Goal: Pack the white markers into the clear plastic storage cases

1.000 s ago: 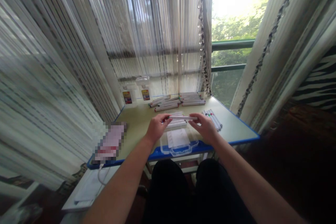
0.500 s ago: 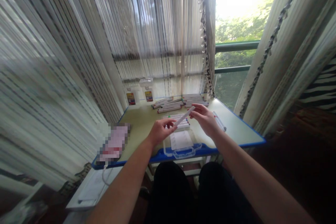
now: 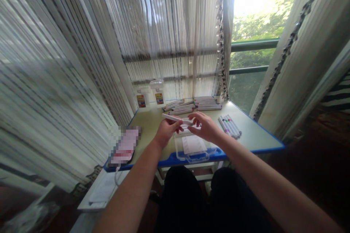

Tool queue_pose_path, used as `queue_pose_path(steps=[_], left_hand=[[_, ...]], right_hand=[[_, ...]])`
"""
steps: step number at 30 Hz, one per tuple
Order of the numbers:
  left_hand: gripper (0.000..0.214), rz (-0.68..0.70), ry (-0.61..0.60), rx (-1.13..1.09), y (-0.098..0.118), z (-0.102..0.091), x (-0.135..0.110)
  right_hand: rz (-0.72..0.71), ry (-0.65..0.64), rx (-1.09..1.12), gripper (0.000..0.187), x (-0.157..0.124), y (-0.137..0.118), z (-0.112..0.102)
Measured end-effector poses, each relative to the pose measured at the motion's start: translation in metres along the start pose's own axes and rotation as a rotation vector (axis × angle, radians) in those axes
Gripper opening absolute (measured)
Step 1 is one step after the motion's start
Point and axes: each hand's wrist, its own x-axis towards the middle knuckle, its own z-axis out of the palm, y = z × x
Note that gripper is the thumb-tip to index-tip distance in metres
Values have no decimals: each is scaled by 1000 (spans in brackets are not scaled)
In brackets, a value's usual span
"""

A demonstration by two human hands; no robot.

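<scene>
A white marker point(image 3: 170, 117) is pinched between the thumb and fingers of my left hand point(image 3: 166, 131). It lies nearly level, one end pointing to the left. Close by its right end is my right hand point(image 3: 205, 128), thumb and fingers curved and apart. Under the hands, several markers point(image 3: 187, 130) lie in a clear plastic case point(image 3: 179, 149), partly hidden by my fingers. A white sheet or insert point(image 3: 194, 145) shows in the front of that case, at the table's near edge.
Loose markers point(image 3: 180, 110) are piled at the back of the table point(image 3: 153, 123), with a row of markers point(image 3: 229, 126) at the right. Two clear cases with labels point(image 3: 159, 98) stand at the back left. A blurred pink phone-like object point(image 3: 125, 145) with a cable lies at left.
The marker has swung from slanting up toward my right hand to pointing left in my left hand. My right hand has come off its end. The view has shifted slightly.
</scene>
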Motion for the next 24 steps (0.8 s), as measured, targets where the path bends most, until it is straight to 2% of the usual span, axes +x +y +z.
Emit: queue_pose_path(steps=[3, 5, 10, 14, 17, 20, 24], left_hand=[[44, -34, -10, -15, 1, 1, -1], [48, -32, -5, 9, 1, -1, -2], [46, 117, 77, 227, -2, -15, -3], [26, 156, -35, 613, -7, -25, -8], [18, 198, -134, 830, -10, -28, -12], [13, 253, -190, 907, -12, -29, -13], [9, 290, -188, 932, -13, -28, -11]], right_hand=[[-95, -10, -119, 15, -14, -1, -1], [-120, 25, -154, 17, -19, 1, -5], [-9, 69, -138, 17, -34, 25, -20], [50, 30, -99, 16, -47, 45, -23], [55, 5, -117, 16, -49, 50, -19], [45, -36, -152, 17, -46, 50, -16], [30, -63, -188, 18, -42, 51, -15]])
